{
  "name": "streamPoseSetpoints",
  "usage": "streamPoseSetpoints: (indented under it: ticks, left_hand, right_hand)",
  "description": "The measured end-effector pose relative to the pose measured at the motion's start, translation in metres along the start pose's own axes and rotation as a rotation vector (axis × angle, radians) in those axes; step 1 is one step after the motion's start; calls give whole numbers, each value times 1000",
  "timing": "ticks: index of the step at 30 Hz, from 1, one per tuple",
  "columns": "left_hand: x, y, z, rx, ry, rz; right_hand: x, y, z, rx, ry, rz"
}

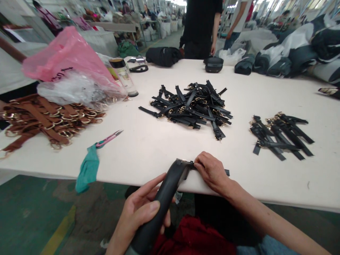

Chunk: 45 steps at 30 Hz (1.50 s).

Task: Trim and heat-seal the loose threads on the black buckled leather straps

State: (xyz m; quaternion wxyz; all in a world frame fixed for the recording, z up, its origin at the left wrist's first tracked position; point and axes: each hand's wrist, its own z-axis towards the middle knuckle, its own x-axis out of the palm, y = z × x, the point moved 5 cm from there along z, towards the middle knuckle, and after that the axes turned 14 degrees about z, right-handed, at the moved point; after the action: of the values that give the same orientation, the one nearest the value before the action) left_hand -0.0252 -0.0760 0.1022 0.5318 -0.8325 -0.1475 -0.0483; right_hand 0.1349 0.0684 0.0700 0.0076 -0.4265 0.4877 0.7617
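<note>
My left hand (142,209) is wrapped round a long, smooth black strap-like piece (166,194), thumb on top. It slants up from my lap to the table's front edge, and a bit of metal shows at its upper end. My right hand (211,170) pinches a short black strap (227,172) against that end; its tail pokes out beyond my hand, and my fingers hide its middle. Farther back lies a heap of short black straps with gold buckles (191,104). A smaller group of black straps (281,136) lies to the right.
Brown straps with gold rings (50,118) are piled at left under a pink plastic bag (71,56). Pink thread snips (108,139) with a teal cloth lie nearby on the white table (148,141). A bottle (124,78) stands behind; people and dark rolls (278,63) are beyond.
</note>
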Motion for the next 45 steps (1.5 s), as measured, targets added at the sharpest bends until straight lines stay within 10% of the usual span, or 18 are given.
streamPoseSetpoints:
  ticks: [45]
  left_hand:
    - [16, -22, 19, 19, 22, 84]
  right_hand:
    - [-6, 2, -13, -192, -146, 106]
